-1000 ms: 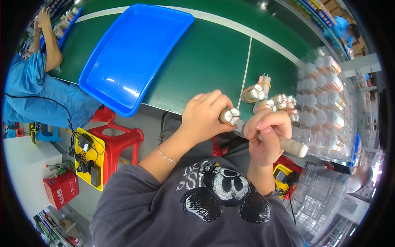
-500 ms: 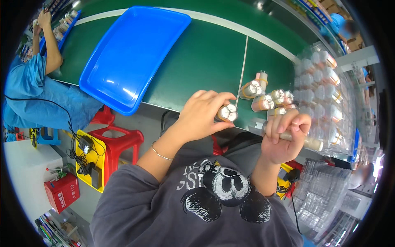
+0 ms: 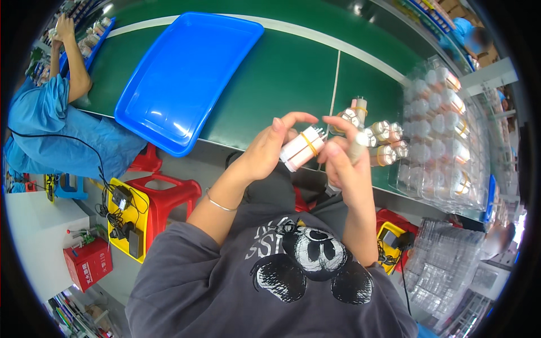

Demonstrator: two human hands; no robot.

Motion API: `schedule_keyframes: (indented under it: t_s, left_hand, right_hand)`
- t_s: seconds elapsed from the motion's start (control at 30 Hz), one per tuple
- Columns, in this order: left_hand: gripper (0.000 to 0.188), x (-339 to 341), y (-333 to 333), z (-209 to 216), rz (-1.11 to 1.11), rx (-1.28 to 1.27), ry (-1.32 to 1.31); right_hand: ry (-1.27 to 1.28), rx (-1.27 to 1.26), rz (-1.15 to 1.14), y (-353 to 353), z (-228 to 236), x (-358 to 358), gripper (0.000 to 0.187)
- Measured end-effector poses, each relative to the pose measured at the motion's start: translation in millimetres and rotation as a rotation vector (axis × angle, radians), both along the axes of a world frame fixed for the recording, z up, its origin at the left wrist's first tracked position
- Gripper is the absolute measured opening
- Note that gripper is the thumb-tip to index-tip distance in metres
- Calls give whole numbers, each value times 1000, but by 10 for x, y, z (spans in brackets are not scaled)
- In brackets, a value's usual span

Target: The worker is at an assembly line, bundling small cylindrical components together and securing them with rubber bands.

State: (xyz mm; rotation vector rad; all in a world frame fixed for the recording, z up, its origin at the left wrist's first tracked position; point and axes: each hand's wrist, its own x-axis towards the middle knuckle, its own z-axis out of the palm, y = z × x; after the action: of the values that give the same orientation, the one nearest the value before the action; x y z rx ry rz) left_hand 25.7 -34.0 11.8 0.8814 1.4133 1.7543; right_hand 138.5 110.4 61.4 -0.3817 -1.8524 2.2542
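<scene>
In front of my body my left hand (image 3: 262, 152) is closed around a bundle of pale and pinkish cylinders (image 3: 301, 149) bound with a yellow rubber band. Small prongs stick out of the bundle's upper right end. My right hand (image 3: 350, 174) is raised just beside it, its index finger reaching toward those prongs. A pale cylindrical piece (image 3: 357, 147) is gripped in the right hand, partly hidden by the fingers. Behind that hand, several similar banded bundles (image 3: 383, 155) lie on the green table (image 3: 282, 73).
An empty-looking blue tray (image 3: 180, 73) lies on the table to the left. Clear plastic trays (image 3: 434, 135) filled with bundles are stacked at the right. A co-worker in blue (image 3: 51, 112) sits at far left, near a red stool (image 3: 174, 188). More clear trays (image 3: 439, 265) stand low right.
My right hand has moved left and up to the left hand, bringing its pale piece along. The left hand has turned the bundle, so its banded side now shows.
</scene>
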Motion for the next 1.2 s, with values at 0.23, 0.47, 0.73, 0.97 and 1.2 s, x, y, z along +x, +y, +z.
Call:
schedule_keyframes:
  t_s: [0.23, 0.47, 0.73, 0.97, 1.2]
  left_hand:
    - [99, 25, 4, -68, 82, -44, 135]
    - [53, 85, 121, -52, 302, 68, 147]
    - [31, 125, 175, 40, 279, -189, 437]
    - [67, 172, 347, 233, 285, -289, 527]
    - [74, 23, 830, 381, 101, -208, 904]
  right_hand:
    - [-13, -8, 49, 22, -91, 15, 32]
    - [120, 117, -54, 294, -220, 525, 36]
    - [326, 345, -142, 405, -303, 760, 28]
    - [355, 812, -324, 506, -286, 1048, 28]
    - [501, 1009, -475, 578, -303, 1278, 26]
